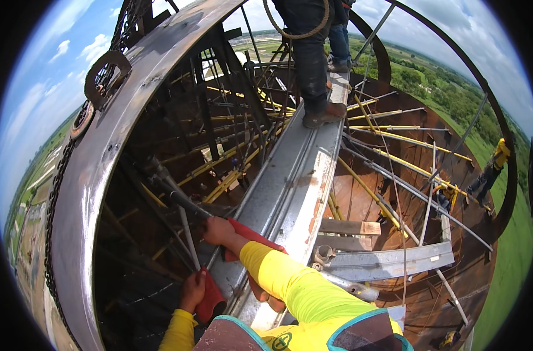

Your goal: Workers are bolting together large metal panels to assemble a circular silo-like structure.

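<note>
My right hand [219, 231] reaches across to the left and is closed at the near end of a dark pipe [186, 202]. Below it, my left hand [192, 290] is closed around the lower end of a thin grey rod [188, 237] that slants up to the pipe. A red cloth piece [252, 234] lies under my right forearm, on the edge of a metal plank [281, 187]. Beside my left hand is another red piece [212, 298] with a dark open end. My yellow sleeves partly hide the plank.
A person in work boots [325, 115] stands farther along the plank, another behind. To the left curves a steel rim [117, 134] with a lug and chain. Yellow and grey braces [395, 155] span the deep rusty tank. Wood boards [348, 228] and a curved metal piece [389, 261] lie right.
</note>
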### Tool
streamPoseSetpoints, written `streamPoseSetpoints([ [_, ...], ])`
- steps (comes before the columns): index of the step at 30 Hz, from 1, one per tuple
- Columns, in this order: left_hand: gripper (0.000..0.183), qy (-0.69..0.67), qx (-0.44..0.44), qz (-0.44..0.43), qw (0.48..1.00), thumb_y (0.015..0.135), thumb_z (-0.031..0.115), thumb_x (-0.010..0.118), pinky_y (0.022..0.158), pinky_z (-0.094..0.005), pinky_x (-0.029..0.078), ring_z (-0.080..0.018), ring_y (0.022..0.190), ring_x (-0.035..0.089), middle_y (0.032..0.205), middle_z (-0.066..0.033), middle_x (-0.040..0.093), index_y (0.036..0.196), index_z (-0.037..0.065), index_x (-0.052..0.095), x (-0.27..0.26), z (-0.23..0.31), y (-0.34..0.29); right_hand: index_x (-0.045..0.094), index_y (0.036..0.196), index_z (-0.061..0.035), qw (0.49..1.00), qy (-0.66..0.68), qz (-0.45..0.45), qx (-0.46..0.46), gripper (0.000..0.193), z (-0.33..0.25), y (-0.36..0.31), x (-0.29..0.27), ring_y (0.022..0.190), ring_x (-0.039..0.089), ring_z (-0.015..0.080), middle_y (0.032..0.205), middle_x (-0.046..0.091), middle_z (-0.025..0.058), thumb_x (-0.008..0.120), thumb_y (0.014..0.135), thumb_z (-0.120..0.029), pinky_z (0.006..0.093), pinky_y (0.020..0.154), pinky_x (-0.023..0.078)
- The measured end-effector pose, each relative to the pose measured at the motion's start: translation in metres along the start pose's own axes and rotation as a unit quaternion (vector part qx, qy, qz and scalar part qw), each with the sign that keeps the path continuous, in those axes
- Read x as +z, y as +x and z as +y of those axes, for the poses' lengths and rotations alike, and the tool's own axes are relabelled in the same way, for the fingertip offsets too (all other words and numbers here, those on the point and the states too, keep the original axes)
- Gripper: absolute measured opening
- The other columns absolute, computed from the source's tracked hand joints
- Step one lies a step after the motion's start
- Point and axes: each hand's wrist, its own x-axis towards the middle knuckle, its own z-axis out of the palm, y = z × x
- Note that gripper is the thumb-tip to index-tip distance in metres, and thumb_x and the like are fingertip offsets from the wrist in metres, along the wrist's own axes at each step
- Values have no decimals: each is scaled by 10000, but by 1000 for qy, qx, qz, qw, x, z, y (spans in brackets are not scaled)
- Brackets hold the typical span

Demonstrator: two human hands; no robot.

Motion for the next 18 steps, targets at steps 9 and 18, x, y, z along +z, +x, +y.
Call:
streamPoseSetpoints([
  [9,476,-1,4,-2,1000,1061,472,529,884,-542,519,-530,1064,647,1052,-306,710,1131,36,707,4,-2,5,770,996,-75,1000,-6,-3,2,338,6,6,6,927,732,423,960,750,224,627,936,-375,539,839,590],
  [18,505,-1,4,11,1000,1059,480,524,885,-550,520,-534,1056,647,1051,-320,706,1125,15,708,4,-3,2,783,1001,-78,1000,-1,-9,20,367,1,5,5,969,733,417,1005,752,232,599,958,-392,538,860,590],
])
